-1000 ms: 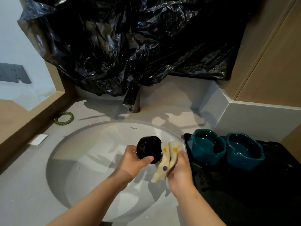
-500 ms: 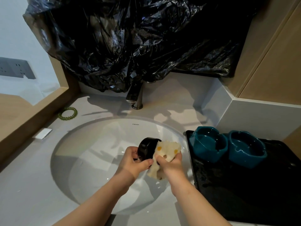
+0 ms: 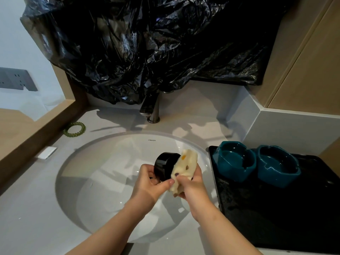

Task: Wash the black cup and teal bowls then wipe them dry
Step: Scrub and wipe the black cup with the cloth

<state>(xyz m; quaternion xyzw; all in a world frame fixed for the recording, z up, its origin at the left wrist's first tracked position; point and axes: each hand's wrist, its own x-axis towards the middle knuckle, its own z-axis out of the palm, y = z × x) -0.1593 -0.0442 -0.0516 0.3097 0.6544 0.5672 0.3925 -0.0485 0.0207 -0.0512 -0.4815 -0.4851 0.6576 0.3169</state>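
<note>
Left hand (image 3: 147, 183) grips the black cup (image 3: 164, 167) over the white sink basin (image 3: 103, 181), fingers wrapped round its side, cup tilted. Right hand (image 3: 191, 184) pinches a cream spotted cloth (image 3: 184, 167) against the cup's right side. Two teal bowls (image 3: 233, 162) (image 3: 277, 167) sit side by side, touching, on the black tray (image 3: 276, 218) right of the basin. Faucet (image 3: 151, 109) behind the basin, green hair tie (image 3: 74, 129) on the desk at left.

A crumpled black plastic bag (image 3: 147, 43) hangs over the wall and drapes onto the top of a metal tap (image 3: 152, 109) behind a white sink (image 3: 103, 181). On the grey counter (image 3: 27, 208) to the left lie a green coiled hair tie (image 3: 67, 133) and a small white card (image 3: 47, 152). A black tray (image 3: 276, 218) sits just right of the sink, below a wooden cabinet (image 3: 303, 61).
</note>
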